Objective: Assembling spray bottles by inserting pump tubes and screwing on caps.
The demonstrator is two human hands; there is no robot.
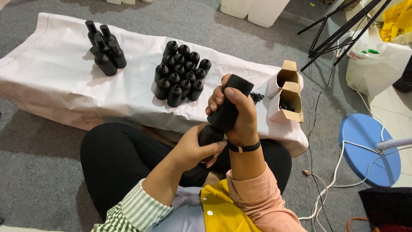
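Two hands hold black bottles above the person's lap: the right hand (236,116) has its fingers clamped around an upended black bottle (229,103), while the left hand (193,148) grips a second bottle (210,135) beneath. More bottles (180,73) stand clustered on the white-covered low table (51,73).

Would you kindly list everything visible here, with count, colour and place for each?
held bottle: one, black, upside down in both hands
bottle cluster: about sixteen, black, uncapped, mid-cloth
capped bottles: about five, black, far left of cloth
cloth: one, white, over a low surface
cardboard boxes: two, brown and white, open, right end of cloth
round base: one, blue, floor at right
cables: several, white, floor at right
tripod legs: black, top right
bag: one, white, top right
left hand: grips the lower end
right hand: wraps the body, black wristband
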